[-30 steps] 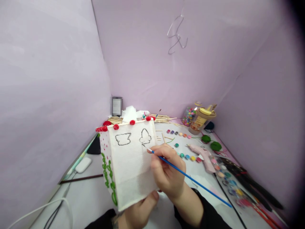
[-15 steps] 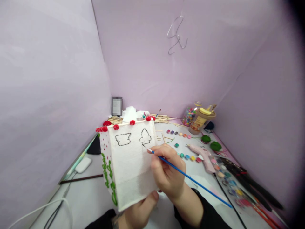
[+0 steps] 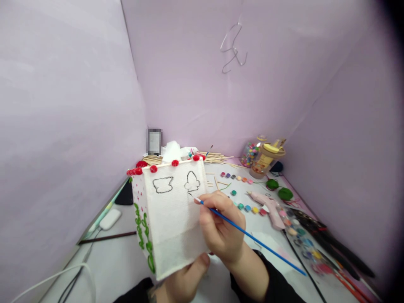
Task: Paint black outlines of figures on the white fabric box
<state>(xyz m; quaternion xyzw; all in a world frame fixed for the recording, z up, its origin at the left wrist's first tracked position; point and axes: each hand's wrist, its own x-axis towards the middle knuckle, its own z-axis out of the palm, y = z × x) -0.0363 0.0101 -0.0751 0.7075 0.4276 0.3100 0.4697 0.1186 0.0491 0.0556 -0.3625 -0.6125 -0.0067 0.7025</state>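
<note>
A white fabric-covered box [image 3: 176,227] stands tilted in front of me, with red pompoms along its top edge. Its left side bears green looped trim and small pink-red dots. Two black outlines, butterfly-like shapes, mark the face toward me. From below, my left hand [image 3: 189,280] grips the box, its thumb on the lower front edge and its other fingers hidden. My right hand [image 3: 222,225] pinches a thin blue paintbrush [image 3: 259,243] near its bristles. The dark brush tip is at the box face, just under the right outline; whether it touches, I cannot tell.
Several paint pots [image 3: 248,208] lie right of the box, near a pink glue gun [image 3: 268,208] and green yarn balls [image 3: 285,193]. Behind them stand a drink cup [image 3: 265,162] and a jar of pompoms [image 3: 250,155]. Wooden sticks [image 3: 221,157] lie at the back; a white case [image 3: 110,219] sits left.
The brush tip has shifted very slightly, staying just below the right outline. Both hands and the box hold nearly the same place.
</note>
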